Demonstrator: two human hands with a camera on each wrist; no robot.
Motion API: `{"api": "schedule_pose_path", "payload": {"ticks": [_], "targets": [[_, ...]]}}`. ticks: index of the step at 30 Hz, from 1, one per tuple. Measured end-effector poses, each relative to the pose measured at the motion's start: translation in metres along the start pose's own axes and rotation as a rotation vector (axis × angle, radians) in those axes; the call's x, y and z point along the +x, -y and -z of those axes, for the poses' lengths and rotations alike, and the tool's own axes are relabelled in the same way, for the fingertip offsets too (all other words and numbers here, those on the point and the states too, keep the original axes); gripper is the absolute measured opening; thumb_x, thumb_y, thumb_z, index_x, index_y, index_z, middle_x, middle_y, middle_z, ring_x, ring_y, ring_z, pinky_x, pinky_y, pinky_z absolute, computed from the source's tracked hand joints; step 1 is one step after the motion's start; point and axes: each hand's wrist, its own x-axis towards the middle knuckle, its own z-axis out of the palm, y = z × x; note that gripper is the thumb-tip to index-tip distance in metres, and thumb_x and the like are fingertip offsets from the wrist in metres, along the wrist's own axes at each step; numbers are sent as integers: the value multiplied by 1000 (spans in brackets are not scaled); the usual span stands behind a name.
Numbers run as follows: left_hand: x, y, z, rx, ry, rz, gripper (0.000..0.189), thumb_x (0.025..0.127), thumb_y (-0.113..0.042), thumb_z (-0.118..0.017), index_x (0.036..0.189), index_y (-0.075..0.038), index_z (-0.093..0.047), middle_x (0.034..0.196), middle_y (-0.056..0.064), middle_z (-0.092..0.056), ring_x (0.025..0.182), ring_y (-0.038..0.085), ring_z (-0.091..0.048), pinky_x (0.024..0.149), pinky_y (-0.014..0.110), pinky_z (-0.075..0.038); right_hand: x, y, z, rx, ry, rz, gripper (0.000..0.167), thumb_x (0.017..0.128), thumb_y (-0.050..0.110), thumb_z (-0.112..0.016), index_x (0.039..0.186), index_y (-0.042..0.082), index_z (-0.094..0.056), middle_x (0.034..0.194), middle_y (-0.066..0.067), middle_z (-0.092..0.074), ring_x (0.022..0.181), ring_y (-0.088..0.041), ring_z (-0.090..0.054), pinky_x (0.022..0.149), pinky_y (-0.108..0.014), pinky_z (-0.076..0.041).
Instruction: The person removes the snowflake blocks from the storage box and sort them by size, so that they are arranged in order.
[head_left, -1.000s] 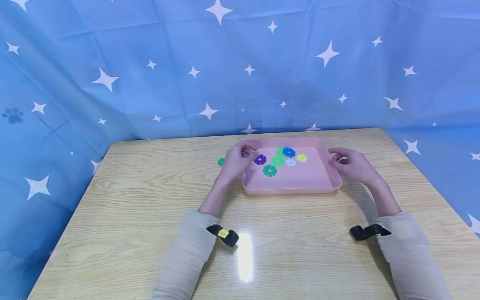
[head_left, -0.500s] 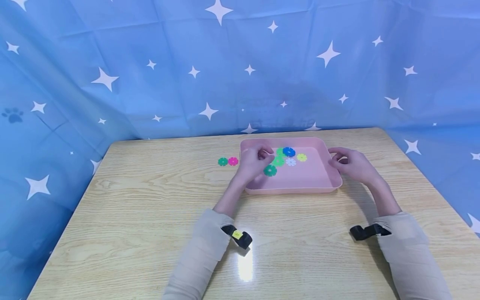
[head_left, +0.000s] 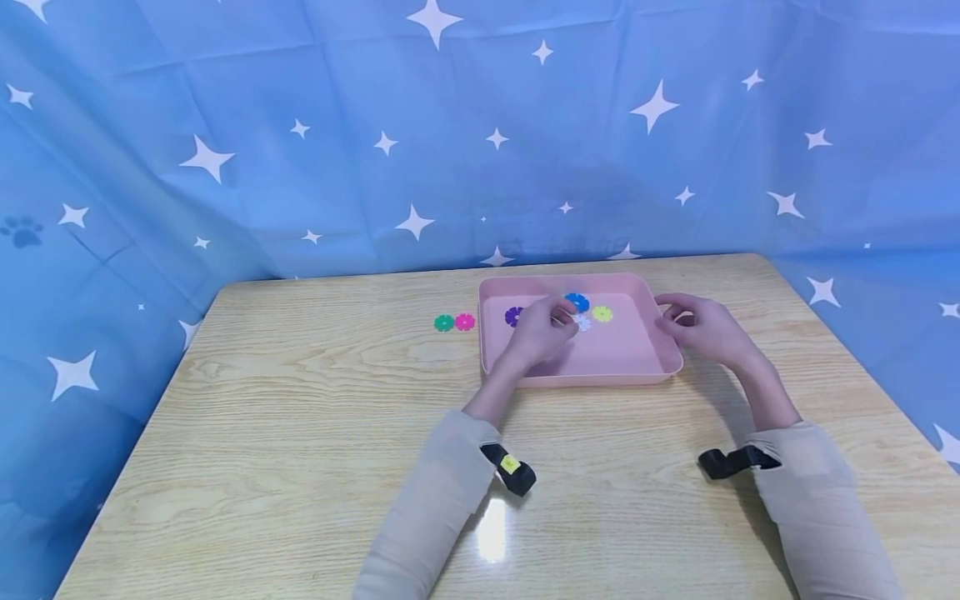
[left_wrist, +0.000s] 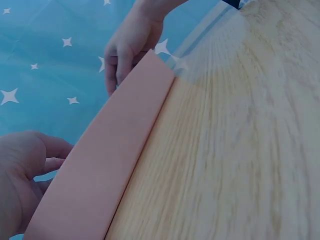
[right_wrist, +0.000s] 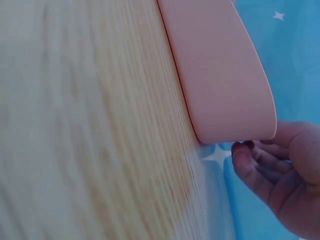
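Note:
A pink tray (head_left: 607,379) stands on the wooden table, holding flower-shaped plastic discs. My left hand (head_left: 536,332) hovers over its middle, fingers loosely bent, fingertips right at the white disc (head_left: 582,322). Around that hand lie a blue disc (head_left: 577,302), a yellow disc (head_left: 602,314) and a purple disc (head_left: 513,317); the green discs are hidden behind it. In the left wrist view the tray wall (left_wrist: 100,145) covers the fingertips of the left hand (left_wrist: 22,175). At the tray's right end, my right hand (head_left: 697,325) grips the rim between thumb and fingers.
On the table left of the tray, a green disc (head_left: 444,322) and a pink disc (head_left: 465,322) lie side by side. A blue curtain (head_left: 337,150) with white stars hangs behind the table (head_left: 300,417).
My left hand has moved rightward from the tray's left rim to its middle, uncovering the pink disc, then the purple disc again, and covering the green discs. My right hand stays put.

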Motion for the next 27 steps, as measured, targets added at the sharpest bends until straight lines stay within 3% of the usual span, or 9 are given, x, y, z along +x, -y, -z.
{"api": "schedule_pose_path", "payload": {"ticks": [9,16,27], "targets": [[13,0,-14,71,10,2,30,96,-6,-66,126,-5,-66,119,6,-66,99,14,-59,88,23,-50,0,2,0,7,0,4,46,102,18,-60,140,-6,-51,103,-18,-63,78,-12,-63,59,-24,-49],[20,5,-18,146,5,-22,33,95,-7,-65,128,-6,-67,123,4,-66,102,14,-58,93,24,-49,1,2,1,13,-1,4,46,102,18,-60,140,-6,-50,102,-18,-62,76,-12,-61,58,-23,-48],[19,7,-22,270,19,20,34,95,-13,-70,129,-7,-68,106,2,-60,96,14,-53,83,24,-48,-1,0,1,10,4,-6,46,102,18,-60,140,-6,-50,103,-18,-62,79,-13,-62,59,-23,-48]]}}
